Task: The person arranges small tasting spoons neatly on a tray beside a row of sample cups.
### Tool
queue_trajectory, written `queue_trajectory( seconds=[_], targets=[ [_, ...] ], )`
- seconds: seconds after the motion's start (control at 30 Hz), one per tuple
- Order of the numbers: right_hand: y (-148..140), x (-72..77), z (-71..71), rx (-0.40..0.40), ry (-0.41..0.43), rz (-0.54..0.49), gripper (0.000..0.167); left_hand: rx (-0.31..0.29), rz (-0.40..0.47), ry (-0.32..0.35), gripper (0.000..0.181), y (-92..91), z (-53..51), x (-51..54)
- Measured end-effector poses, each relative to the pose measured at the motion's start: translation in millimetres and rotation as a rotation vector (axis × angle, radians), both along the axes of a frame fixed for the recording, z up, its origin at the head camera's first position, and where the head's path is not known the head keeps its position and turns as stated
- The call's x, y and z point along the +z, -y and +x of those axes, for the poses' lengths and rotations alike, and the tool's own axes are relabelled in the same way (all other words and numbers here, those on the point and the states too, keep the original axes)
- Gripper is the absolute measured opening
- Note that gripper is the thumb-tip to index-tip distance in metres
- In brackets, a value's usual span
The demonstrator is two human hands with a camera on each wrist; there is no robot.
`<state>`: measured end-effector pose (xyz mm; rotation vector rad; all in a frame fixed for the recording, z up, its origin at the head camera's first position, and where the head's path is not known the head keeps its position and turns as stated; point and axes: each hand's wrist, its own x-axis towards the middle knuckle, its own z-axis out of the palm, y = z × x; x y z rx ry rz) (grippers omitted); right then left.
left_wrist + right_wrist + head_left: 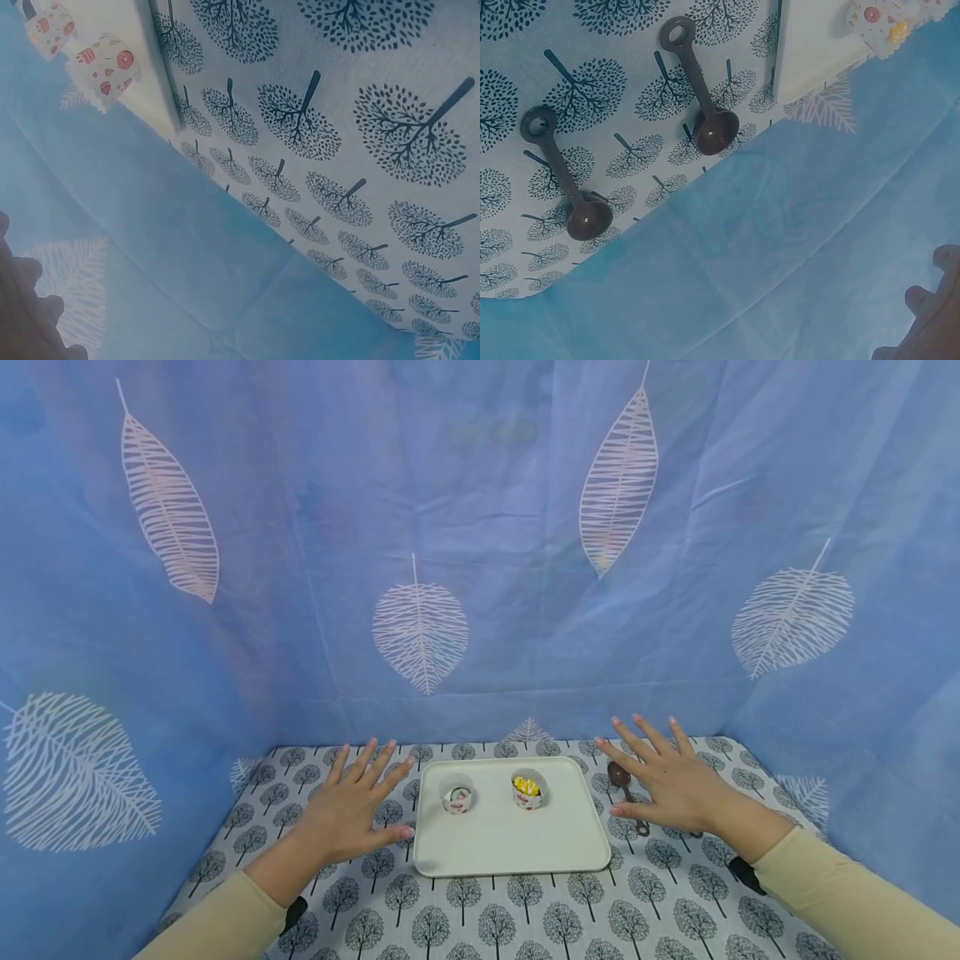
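My left hand [348,817] hovers left of a cream tray [502,853], fingers spread and holding nothing. To the tray's right my right hand [675,787] is also spread and holds nothing. Two patterned paper cups stand on the tray. The left cup [457,804] has something whitish inside; what it is I cannot tell. Yellow and white pieces [527,786] fill the right cup [529,802]. Nearest the right hand lie two brown measuring spoons, plain in the right wrist view: one spoon [716,132] by the tray, another spoon [589,219] farther out. The hand partly hides them in the head view.
A white cloth [461,929] printed with dark trees covers the table. Blue fabric [510,635] with white leaf prints hangs behind and at both sides. Dark bands [746,875] show at the cuffs of the cream sleeves [847,893].
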<state>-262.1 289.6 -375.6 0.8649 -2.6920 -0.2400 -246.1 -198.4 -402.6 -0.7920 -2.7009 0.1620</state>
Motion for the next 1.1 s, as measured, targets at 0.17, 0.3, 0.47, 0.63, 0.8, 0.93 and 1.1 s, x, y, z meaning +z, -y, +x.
queue_trajectory(
  seconds=[0.17, 0.3, 0.47, 0.63, 0.8, 0.93, 1.1],
  targets=[
    [-0.6, -0.2, 0.7, -0.007, 0.013, -0.014, 0.093, -0.006, 0.001, -0.001, 0.095, 0.6, -0.7, -1.4],
    [-1.0, -0.9, 1.0, -0.007, 0.018, -0.017, 0.092, 0.002, -0.004, 0.006, 0.095, 1.4, -1.0, -2.1],
    [-0.4, -2.7, 1.5, -0.002, 0.021, -0.025, 0.092, 0.004, 0.005, 0.014, 0.096, 1.2, -0.4, -3.4],
    [0.6, -5.8, 3.5, 0.0, 0.048, -0.032, 0.091, 0.012, 0.005, 0.032, 0.096, 0.1, 1.8, -4.3],
    [0.2, -9.3, 3.4, 0.003, 0.056, -0.042, 0.092, 0.011, -0.001, 0.027, 0.096, -1.0, 3.5, -6.0],
    [0.4, -10.7, 3.8, 0.003, 0.057, -0.041, 0.092, 0.002, 0.015, 0.03, 0.095, -1.0, 3.4, -9.6],
    [0.3, -12.0, 4.7, 0.008, 0.055, -0.054, 0.091, 0.002, 0.031, 0.045, 0.094, -1.6, 3.1, -13.6]
  ],
)
